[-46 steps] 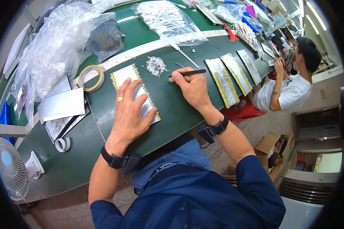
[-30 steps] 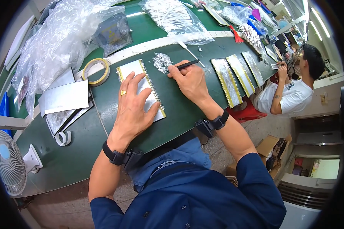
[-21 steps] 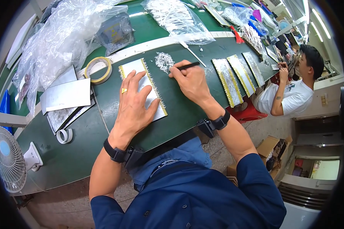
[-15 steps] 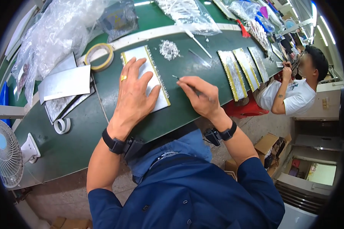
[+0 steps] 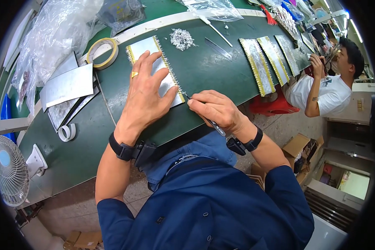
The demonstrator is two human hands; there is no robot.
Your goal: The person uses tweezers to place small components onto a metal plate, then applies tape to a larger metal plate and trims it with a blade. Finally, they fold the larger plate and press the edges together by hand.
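My left hand [image 5: 146,89] lies with its fingers spread over a silver plate [image 5: 145,45], which has yellow tape along both long edges and rows of tiny pale parts on the tape. In my right hand [image 5: 218,109] is a pair of dark tweezers [image 5: 215,126], pinched between thumb and fingers. Their tips point at the lower right corner of the plate; whether they grip a part is too small to tell. A loose pile of tiny clear and silvery pieces [image 5: 181,39] lies beyond the plate on the green tabletop [image 5: 212,77].
Three similar edged plates [image 5: 257,66] lie to the right. At the left are a tape roll [image 5: 102,53], stacked metal sheets [image 5: 68,87], a small white roll [image 5: 67,132] and a fan [image 5: 7,160]. A white stick [image 5: 216,31] lies far off. A co-worker [image 5: 331,91] sits at the right.
My right hand has come down and nearer the plate, bringing the tweezer tips toward its lower right edge. My left hand stays on the plate. The whole view has shifted slightly.
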